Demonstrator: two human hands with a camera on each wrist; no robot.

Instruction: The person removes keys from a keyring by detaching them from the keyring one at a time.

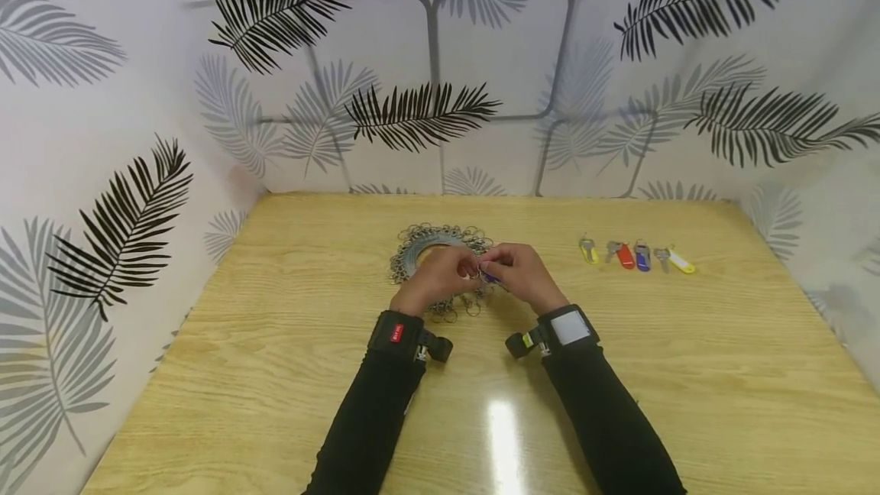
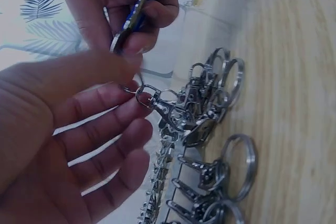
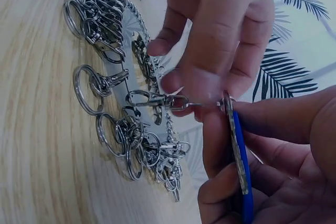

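Observation:
My left hand (image 1: 443, 273) pinches a split ring (image 3: 198, 104) between thumb and forefinger, its other fingers loosely bent. That ring hangs from a silver swivel clasp (image 3: 152, 99) hooked onto a round metal band (image 1: 411, 257). Close against it, my right hand (image 1: 524, 275) grips a blue key tag (image 3: 245, 187) together with a silver key (image 3: 239, 150) lying flat along it. The key's head is right at the split ring, partly covered by the left fingertips. Many other clasps with rings (image 2: 244, 166) hang around the band.
To the right on the wooden table (image 1: 687, 342) lie several keys with tags in a row: a yellow tag (image 1: 588, 252), a red tag (image 1: 626, 256), another blue tag (image 1: 642, 258) and a pale yellow-white tag (image 1: 681, 260). A patterned wall (image 1: 495, 159) stands behind the table.

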